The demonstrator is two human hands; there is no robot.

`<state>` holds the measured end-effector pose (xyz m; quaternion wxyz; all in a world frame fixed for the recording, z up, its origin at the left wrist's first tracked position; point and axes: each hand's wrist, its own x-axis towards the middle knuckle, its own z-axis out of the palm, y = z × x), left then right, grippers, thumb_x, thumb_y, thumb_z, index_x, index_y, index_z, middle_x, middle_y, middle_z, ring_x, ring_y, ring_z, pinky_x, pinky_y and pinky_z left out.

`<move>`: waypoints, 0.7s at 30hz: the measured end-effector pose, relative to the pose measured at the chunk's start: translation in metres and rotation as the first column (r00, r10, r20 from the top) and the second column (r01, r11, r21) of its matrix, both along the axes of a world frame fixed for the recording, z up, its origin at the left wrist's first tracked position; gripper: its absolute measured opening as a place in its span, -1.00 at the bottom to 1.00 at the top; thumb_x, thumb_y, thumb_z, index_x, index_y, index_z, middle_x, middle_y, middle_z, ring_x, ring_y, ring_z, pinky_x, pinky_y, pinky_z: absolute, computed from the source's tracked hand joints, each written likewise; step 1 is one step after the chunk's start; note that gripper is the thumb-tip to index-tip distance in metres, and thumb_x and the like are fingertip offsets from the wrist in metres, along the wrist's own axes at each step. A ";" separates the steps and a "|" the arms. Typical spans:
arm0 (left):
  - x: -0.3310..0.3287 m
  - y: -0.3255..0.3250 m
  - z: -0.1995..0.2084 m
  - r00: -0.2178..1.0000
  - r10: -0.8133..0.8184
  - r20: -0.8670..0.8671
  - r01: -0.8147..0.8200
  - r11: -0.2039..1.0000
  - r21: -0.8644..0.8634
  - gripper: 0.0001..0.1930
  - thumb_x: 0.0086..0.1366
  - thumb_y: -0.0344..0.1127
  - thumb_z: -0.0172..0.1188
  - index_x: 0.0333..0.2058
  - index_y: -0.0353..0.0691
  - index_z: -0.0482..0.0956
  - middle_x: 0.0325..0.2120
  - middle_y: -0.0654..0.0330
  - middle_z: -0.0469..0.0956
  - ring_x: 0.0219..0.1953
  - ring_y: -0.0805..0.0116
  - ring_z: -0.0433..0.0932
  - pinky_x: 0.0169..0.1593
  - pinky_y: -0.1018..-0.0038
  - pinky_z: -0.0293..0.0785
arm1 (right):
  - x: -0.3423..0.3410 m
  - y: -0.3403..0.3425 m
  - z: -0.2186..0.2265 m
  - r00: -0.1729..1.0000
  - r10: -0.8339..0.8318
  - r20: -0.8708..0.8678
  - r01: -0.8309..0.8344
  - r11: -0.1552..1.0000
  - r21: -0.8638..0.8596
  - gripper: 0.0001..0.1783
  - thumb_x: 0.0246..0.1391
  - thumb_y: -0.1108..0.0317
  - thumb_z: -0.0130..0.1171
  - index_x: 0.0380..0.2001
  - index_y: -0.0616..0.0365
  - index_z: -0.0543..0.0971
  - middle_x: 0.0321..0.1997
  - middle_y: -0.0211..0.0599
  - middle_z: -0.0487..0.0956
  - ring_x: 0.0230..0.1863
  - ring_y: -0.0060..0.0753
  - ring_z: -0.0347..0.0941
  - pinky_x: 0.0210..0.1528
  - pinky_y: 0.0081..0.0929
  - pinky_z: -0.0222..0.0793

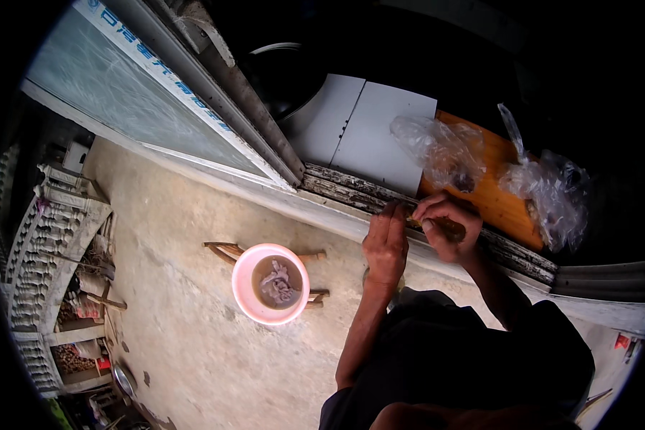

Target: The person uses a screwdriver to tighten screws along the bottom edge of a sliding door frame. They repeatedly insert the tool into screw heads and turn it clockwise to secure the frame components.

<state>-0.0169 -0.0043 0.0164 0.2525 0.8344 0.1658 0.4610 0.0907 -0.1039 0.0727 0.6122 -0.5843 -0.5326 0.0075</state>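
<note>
- Hands: left hand (pixel 385 247) lies flat on the weathered ledge (pixel 351 188); right hand (pixel 444 228) is clamped around a brown tool (pixel 453 229).
- Risk: the tool may slip toward the left fingers, because they rest close beside it.

My two hands, the left hand (pixel 385 247) and the right hand (pixel 444 226), are bare, with no gloves, rings or watch that I can make out. My forearms are uncovered too, lean and sinewy up to the elbow. Below them I wear loose black cloth clothing (pixel 451 358), plain and unmarked, which falls in soft folds over my lap.
</note>
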 end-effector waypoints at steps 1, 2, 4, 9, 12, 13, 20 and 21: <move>0.000 0.000 -0.003 1.000 0.004 -0.012 -0.004 1.000 0.001 -0.64 0.12 -0.62 0.21 -0.07 -0.27 0.62 -0.09 0.09 0.62 -0.18 0.10 0.63 -0.16 0.26 0.62 | -0.001 0.000 0.001 1.000 0.005 -0.010 -0.005 1.000 -0.005 -0.91 -0.03 0.69 0.19 -0.41 0.33 0.55 -0.29 -0.11 0.67 -0.31 -0.39 0.63 -0.23 -0.52 0.52; 0.001 0.001 -0.005 1.000 0.007 -0.021 -0.007 1.000 0.005 -0.63 0.12 -0.62 0.21 -0.06 -0.26 0.62 -0.09 0.10 0.62 -0.18 0.10 0.63 -0.16 0.27 0.62 | -0.002 0.002 0.000 1.000 0.006 -0.025 -0.006 1.000 0.001 -0.91 -0.04 0.69 0.19 -0.41 0.33 0.55 -0.29 -0.11 0.66 -0.31 -0.39 0.63 -0.23 -0.51 0.53; 0.004 0.007 -0.010 1.000 0.021 -0.001 -0.021 1.000 0.018 -0.63 0.12 -0.62 0.21 -0.06 -0.25 0.62 -0.09 0.10 0.62 -0.18 0.11 0.64 -0.16 0.27 0.62 | -0.004 0.006 -0.002 0.998 0.009 -0.056 -0.009 1.000 0.015 -0.90 -0.05 0.70 0.19 -0.42 0.33 0.55 -0.29 -0.10 0.66 -0.30 -0.39 0.63 -0.23 -0.51 0.53; 0.000 0.006 -0.008 1.000 0.010 -0.010 -0.010 1.000 0.024 -0.64 0.12 -0.61 0.21 -0.06 -0.25 0.62 -0.07 0.10 0.62 -0.17 0.11 0.63 -0.15 0.27 0.62 | -0.003 0.001 0.001 0.999 0.043 -0.023 -0.044 0.999 -0.027 -0.97 0.02 0.66 0.15 -0.42 0.37 0.52 -0.30 -0.01 0.64 -0.29 -0.31 0.59 -0.17 -0.41 0.52; 0.001 -0.001 -0.006 1.000 0.014 0.000 -0.014 1.000 0.004 -0.65 0.13 -0.61 0.22 -0.07 -0.26 0.62 -0.09 0.09 0.63 -0.18 0.10 0.63 -0.15 0.27 0.62 | -0.001 -0.002 0.003 0.999 0.040 0.001 -0.040 0.999 -0.028 -0.97 0.01 0.65 0.15 -0.43 0.36 0.52 -0.29 -0.02 0.64 -0.30 -0.33 0.59 -0.18 -0.42 0.52; 0.004 0.004 -0.007 1.000 0.025 0.013 -0.025 1.000 0.004 -0.66 0.14 -0.61 0.22 -0.08 -0.26 0.62 -0.11 0.09 0.63 -0.19 0.11 0.63 -0.16 0.27 0.61 | 0.000 0.003 0.004 0.999 0.039 -0.006 -0.039 0.999 -0.032 -0.98 0.01 0.65 0.15 -0.43 0.36 0.52 -0.29 -0.02 0.64 -0.30 -0.33 0.60 -0.18 -0.42 0.52; 0.001 0.002 -0.004 0.999 0.040 -0.003 -0.040 0.999 0.013 -0.67 0.14 -0.62 0.22 -0.09 -0.25 0.64 -0.13 0.09 0.64 -0.21 0.10 0.64 -0.17 0.28 0.61 | 0.002 0.000 -0.002 0.998 0.063 -0.027 -0.064 0.997 -0.032 -0.99 0.04 0.63 0.14 -0.43 0.36 0.52 -0.28 -0.04 0.64 -0.29 -0.34 0.60 -0.17 -0.43 0.51; 0.002 0.004 -0.006 0.999 0.040 0.003 -0.040 0.999 0.014 -0.67 0.14 -0.62 0.21 -0.09 -0.25 0.64 -0.13 0.09 0.65 -0.21 0.09 0.64 -0.17 0.28 0.61 | 0.003 0.003 -0.004 0.999 0.048 -0.010 -0.048 0.999 0.019 -0.91 -0.03 0.67 0.21 -0.41 0.32 0.54 -0.29 -0.11 0.66 -0.36 -0.42 0.59 -0.27 -0.55 0.50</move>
